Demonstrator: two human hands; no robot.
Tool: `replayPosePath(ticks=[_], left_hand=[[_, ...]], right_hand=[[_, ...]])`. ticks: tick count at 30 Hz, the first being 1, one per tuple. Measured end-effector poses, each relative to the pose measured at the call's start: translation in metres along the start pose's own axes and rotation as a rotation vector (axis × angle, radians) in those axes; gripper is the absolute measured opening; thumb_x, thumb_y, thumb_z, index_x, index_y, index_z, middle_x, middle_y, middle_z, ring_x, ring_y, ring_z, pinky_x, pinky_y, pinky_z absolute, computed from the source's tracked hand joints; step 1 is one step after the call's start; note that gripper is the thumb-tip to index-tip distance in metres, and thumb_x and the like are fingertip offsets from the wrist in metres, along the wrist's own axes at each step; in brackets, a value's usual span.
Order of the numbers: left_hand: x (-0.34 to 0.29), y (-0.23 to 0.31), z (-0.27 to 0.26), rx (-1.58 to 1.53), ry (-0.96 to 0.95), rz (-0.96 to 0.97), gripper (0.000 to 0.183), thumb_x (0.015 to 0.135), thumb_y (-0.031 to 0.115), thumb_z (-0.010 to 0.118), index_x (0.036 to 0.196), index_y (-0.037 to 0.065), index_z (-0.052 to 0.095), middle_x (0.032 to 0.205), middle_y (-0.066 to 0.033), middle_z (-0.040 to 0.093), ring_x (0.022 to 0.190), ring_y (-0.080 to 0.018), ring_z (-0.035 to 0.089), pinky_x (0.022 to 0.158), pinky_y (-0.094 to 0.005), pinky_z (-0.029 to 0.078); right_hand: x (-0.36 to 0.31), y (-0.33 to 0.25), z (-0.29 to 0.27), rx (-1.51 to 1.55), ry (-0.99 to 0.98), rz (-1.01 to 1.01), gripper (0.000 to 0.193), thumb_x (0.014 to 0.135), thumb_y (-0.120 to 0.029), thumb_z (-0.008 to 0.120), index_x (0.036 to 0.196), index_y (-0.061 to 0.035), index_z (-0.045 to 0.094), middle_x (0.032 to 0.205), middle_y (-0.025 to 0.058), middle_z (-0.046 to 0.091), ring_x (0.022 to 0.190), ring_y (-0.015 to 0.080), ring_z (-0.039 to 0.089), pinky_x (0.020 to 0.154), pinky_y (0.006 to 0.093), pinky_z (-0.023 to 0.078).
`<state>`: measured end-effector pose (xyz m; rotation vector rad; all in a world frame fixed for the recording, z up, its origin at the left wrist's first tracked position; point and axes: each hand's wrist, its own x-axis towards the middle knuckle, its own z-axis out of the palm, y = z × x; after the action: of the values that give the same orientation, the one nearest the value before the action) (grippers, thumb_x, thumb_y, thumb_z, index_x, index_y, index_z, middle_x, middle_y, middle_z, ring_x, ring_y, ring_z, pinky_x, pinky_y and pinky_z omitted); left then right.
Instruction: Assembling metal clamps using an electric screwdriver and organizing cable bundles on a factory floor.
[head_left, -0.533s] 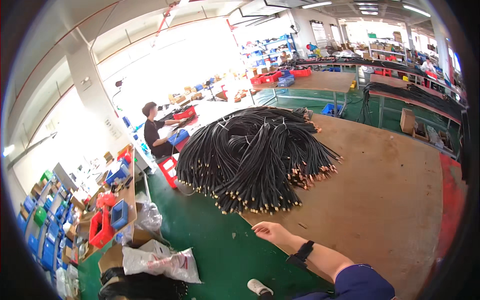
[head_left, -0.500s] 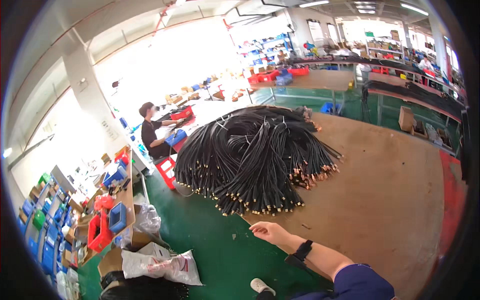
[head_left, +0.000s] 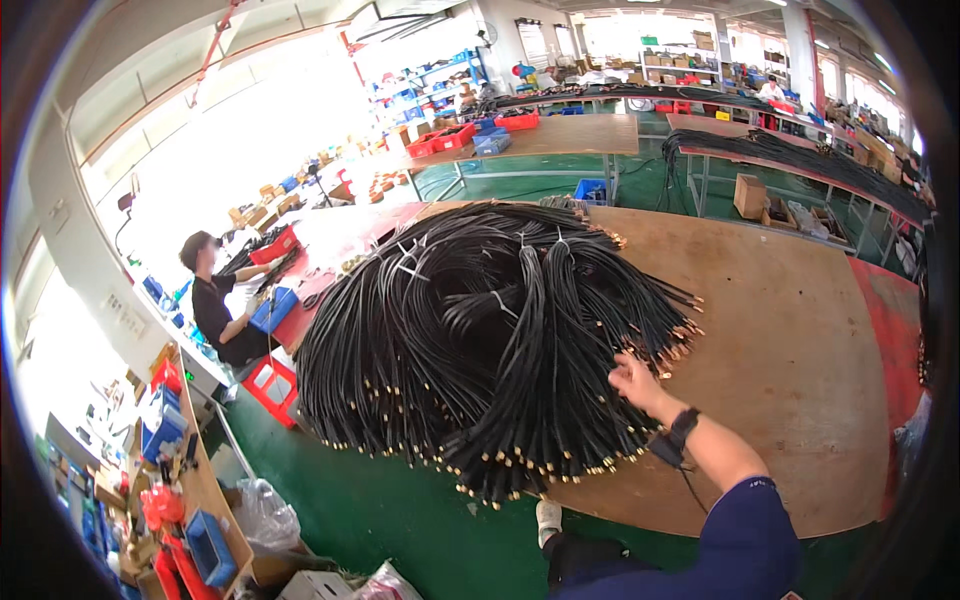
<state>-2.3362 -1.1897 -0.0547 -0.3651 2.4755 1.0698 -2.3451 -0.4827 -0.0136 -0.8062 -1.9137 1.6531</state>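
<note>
A large heap of black cables (head_left: 450, 300) lies coiled on the brown table, tied in bundles with white ties. Gold-coloured metal ends hang along its near edge, and copper-coloured ends show at its right. My right hand (head_left: 640, 384) reaches in from the lower right, over the right side of the heap. Its fingers are loosely bent and slightly apart, with nothing visible in them. Whether the fingertips touch the cables cannot be made out. A black band with a dark device is on my right wrist. My left hand is out of view.
The brown tabletop (head_left: 780, 350) extends right of the heap to a red strip. At the left, a person in black (head_left: 222, 300) sits beside a blue bin (head_left: 273, 310) and a red stool (head_left: 270, 390). More cables (head_left: 800, 165) lie on a back table.
My view has turned right and come closer to the heap. My right hand has moved from beside the table's near edge to over the right part of the cables.
</note>
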Motion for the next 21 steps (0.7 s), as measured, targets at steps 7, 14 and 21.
replayPosePath(ticks=[7,14,21], left_hand=[[0.13,0.084,-0.045,0.054,-0.095,-0.17,0.035,0.087,0.035,0.059,0.113,0.012,0.06,0.099,-0.0157,0.062,0.086,-0.0269,0.061,0.075,-0.0408,0.052],[0.151,0.126,-0.061,-0.051,-0.04,-0.438,0.038,0.089,0.038,0.056,0.117,0.012,0.059,0.108,-0.0165,0.062,0.094,-0.0275,0.062,0.081,-0.0427,0.05],[0.15,0.123,-0.039,-0.14,-0.229,-0.616,0.041,0.091,0.04,0.054,0.121,0.012,0.058,0.117,-0.0174,0.063,0.103,-0.0282,0.063,0.088,-0.0446,0.049]], right_hand=[[0.263,-0.026,0.065,-0.322,0.26,-0.117,0.058,0.084,-0.028,0.068,0.125,0.0078,0.049,0.103,0.0197,0.065,0.096,0.0276,0.064,0.082,0.0375,0.05],[0.419,0.03,0.044,-0.372,0.375,0.007,0.08,0.073,-0.037,0.075,0.128,0.0103,0.042,0.121,0.0292,0.057,0.118,0.0375,0.054,0.096,0.0407,0.044],[0.467,0.033,0.026,-0.573,0.304,0.239,0.059,0.067,-0.019,0.072,0.112,0.0136,0.053,0.107,0.0272,0.062,0.099,0.0355,0.062,0.085,0.0387,0.049]])
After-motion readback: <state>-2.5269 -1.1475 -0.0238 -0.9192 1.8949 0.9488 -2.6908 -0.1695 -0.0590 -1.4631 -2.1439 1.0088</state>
